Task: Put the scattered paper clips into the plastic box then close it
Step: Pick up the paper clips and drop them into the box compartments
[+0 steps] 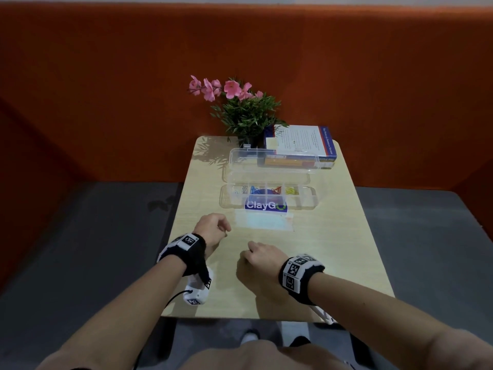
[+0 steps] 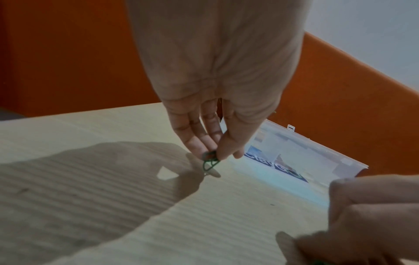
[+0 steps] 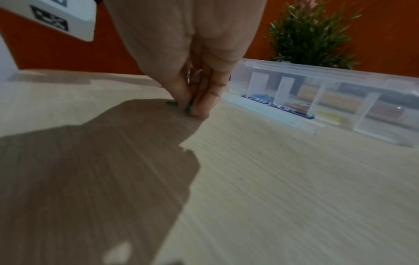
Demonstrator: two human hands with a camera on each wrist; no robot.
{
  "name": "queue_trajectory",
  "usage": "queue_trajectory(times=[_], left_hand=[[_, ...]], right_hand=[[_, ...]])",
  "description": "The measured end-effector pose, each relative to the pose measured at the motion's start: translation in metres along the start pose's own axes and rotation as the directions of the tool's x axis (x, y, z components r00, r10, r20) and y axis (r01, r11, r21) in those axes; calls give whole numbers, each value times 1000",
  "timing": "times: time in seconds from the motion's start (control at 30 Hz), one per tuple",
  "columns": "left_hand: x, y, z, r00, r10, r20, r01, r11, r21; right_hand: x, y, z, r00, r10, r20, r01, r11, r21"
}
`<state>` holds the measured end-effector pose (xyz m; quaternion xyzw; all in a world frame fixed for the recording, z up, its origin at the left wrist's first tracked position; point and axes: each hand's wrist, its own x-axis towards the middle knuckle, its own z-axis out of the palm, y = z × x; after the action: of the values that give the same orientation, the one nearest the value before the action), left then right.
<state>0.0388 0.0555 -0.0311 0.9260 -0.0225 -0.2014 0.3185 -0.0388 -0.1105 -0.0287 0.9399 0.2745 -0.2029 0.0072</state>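
A clear plastic box with divided compartments stands open mid-table, its lid tipped back; coloured paper clips lie in several compartments. My left hand hovers in front of the box's left end and pinches green paper clips between thumb and fingertips, just above the table. My right hand is nearer to me, fingers curled down on the tabletop, pinching a green paper clip; a second green clip lies beside its fingertips. The box shows beyond the right hand.
A plant with pink flowers and a stack of books stand at the table's far end behind the box. A blue label reading ClayGo and a pale patch lie in front of the box. Grey floor surrounds the small wooden table.
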Motion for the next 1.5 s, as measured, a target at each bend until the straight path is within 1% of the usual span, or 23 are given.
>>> queue_trajectory(times=[0.03,0.1,0.17,0.2,0.23,0.3,0.33,0.4,0.47,0.57,0.7,0.73,0.8,0.87,0.93,1.0,1.07,1.13,1.2,1.3,1.37,1.43,1.5], left_hand=[[0,0,0,1000,3,-1,-3,1000,3],[2,5,1,1000,12,9,-12,1000,11],[4,14,3,999,23,29,-23,1000,20],[5,18,4,999,33,37,-34,999,25],[6,23,5,998,44,42,-45,999,30],[8,32,7,997,63,45,-64,997,32],[9,36,8,996,70,46,-72,997,34],[10,42,10,995,80,57,-83,996,39],[12,48,11,993,89,74,-93,994,52],[14,60,14,990,105,92,-107,994,22],[20,94,22,974,200,106,-197,980,-34],[23,106,26,967,230,107,-225,972,-60],[30,132,34,955,277,106,-263,955,-135],[37,160,42,955,286,74,-267,943,-197],[47,182,51,968,249,26,-235,940,-248],[60,201,59,984,176,6,-165,936,-311],[74,214,66,996,90,-10,-88,932,-352],[86,222,72,999,26,-42,-39,933,-358],[94,225,77,998,-10,-65,-12,944,-329],[99,225,80,997,-25,-66,4,954,-300],[100,225,80,997,-15,-72,-8,951,-308],[97,224,78,997,3,-83,-30,945,-326],[91,219,74,995,26,-100,-58,940,-336]], right_hand=[[-1,-1,0,1000,-24,5,24,999,-36],[-4,1,3,1000,-10,10,11,993,-120],[-3,6,8,999,25,-36,-28,997,-69],[-5,5,7,995,26,-93,-32,997,-67],[-7,3,7,993,19,-118,-26,998,-62],[-9,3,3,997,30,-76,-27,999,39],[-10,7,5,994,76,-79,-70,995,78],[-15,14,6,979,199,-30,-186,951,246],[-20,24,9,947,322,-22,-284,864,415],[-33,47,11,875,485,10,-394,699,597],[-61,85,18,755,655,30,-447,481,754],[-70,94,21,726,687,43,-442,417,794],[-86,114,27,650,755,91,-421,258,869],[-104,129,30,580,803,139,-356,97,929],[-118,138,33,548,817,179,-285,-19,958],[-128,145,36,533,823,198,-244,-74,967],[-135,151,38,530,824,202,-220,-96,971],[-139,156,38,542,814,210,-206,-113,972],[-141,159,36,561,798,221,-175,-147,974],[-142,165,25,592,774,223,-122,-188,975],[-141,169,16,612,759,221,-109,-196,975],[-133,178,6,627,749,214,-118,-180,977],[-116,191,-4,626,753,203,-155,-134,979]])
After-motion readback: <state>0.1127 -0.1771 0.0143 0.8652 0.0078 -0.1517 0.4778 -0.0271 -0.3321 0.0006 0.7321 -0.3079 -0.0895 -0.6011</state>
